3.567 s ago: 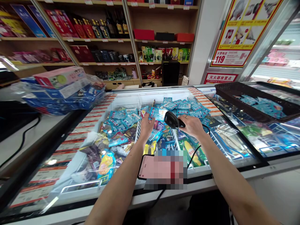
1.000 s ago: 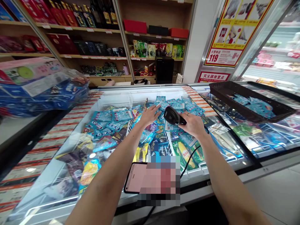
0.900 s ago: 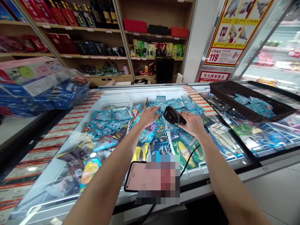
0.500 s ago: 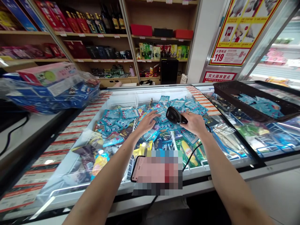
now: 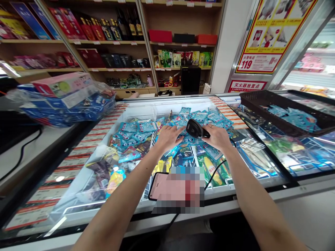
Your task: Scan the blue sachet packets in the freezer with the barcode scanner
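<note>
My right hand (image 5: 217,137) grips the handle of a black barcode scanner (image 5: 194,128), whose head points left over the open chest freezer. A black cable runs down from it toward the front edge. My left hand (image 5: 169,137) is stretched out palm down just left of the scanner head, fingers apart, above the light-blue packets (image 5: 146,126); whether its fingertips touch one I cannot tell. A phone (image 5: 159,186), partly blurred out, lies at the freezer's front between my forearms. Yellow packets (image 5: 165,163) and green packets (image 5: 210,167) fill the nearer baskets.
A dark brown tray (image 5: 264,104) with more blue packets rests on the freezer at right. Plastic-wrapped boxes (image 5: 65,99) are stacked at left. Price labels (image 5: 86,146) line the freezer rims. Behind stand stocked shelves (image 5: 115,42) and a black box-shaped unit (image 5: 190,80).
My left hand has moved right and slightly nearer to me, closing in on the scanner head, with its thumb and fingers spread. My right hand and the scanner stay nearly in place.
</note>
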The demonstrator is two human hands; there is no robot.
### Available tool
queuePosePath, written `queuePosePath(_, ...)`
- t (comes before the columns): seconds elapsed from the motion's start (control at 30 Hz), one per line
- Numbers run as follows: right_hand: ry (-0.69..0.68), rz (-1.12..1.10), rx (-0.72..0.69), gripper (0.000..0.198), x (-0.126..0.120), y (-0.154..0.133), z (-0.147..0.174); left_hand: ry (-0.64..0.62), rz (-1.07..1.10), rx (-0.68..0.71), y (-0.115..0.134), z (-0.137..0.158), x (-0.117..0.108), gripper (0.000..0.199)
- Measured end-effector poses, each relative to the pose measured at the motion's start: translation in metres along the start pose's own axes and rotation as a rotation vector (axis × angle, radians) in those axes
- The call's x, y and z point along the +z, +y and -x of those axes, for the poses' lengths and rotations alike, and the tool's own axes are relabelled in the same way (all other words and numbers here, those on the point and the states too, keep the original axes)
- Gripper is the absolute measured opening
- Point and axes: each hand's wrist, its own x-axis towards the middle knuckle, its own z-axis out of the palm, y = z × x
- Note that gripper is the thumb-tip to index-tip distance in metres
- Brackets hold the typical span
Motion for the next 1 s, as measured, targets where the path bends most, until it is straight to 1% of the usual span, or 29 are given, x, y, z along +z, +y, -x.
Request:
queuePosePath(0.07,0.001,-0.001,-0.005,0.037,0.000,0.000,0.000,-0.051,-0.045,0.003,0.005,-0.002,-0.005,0.048)
queuePosePath(0.13,-0.001,-0.007,-0.010,0.037,-0.001,-0.001,0.000,-0.092,-0.045,-0.017,0.008,-0.002,-0.007,0.045)
queuePosePath(0.23,-0.010,-0.010,-0.005,0.038,-0.002,-0.002,0.000,-0.097,0.006,-0.041,0.006,0.004,-0.006,0.044)
queuePosePath(0.3,-0.014,-0.008,-0.001,0.038,-0.002,-0.002,0.001,-0.051,0.053,-0.015,0.001,0.011,-0.003,0.042)
queuePosePath(0.37,-0.016,-0.005,0.000,0.037,-0.002,-0.001,0.001,0.031,0.095,0.014,-0.006,0.019,0.002,0.040)
queuePosePath(0.43,-0.022,-0.001,-0.001,0.036,-0.002,-0.001,0.001,0.116,0.121,-0.036,-0.014,0.027,0.006,0.039)
queuePosePath(0.47,-0.025,0.001,-0.002,0.036,-0.001,-0.001,0.001,0.136,0.135,-0.055,-0.018,0.030,0.007,0.037)
queuePosePath(0.6,-0.029,0.005,-0.012,0.035,0.000,-0.001,0.001,0.142,0.236,-0.041,-0.027,0.035,0.012,0.035)
queuePosePath(0.7,-0.031,0.012,-0.016,0.036,0.000,-0.001,0.001,0.172,0.382,-0.043,-0.027,0.035,0.011,0.034)
queuePosePath(0.77,-0.031,0.014,-0.018,0.035,0.000,-0.002,0.001,0.220,0.499,-0.085,-0.027,0.037,0.009,0.033)
queuePosePath(0.87,-0.010,0.019,-0.020,0.034,0.001,-0.003,0.001,0.311,0.638,-0.215,-0.028,0.039,0.005,0.034)
queuePosePath(1.0,0.024,0.025,-0.039,0.034,0.003,-0.004,0.002,0.388,0.716,-0.364,-0.035,0.039,0.008,0.032)
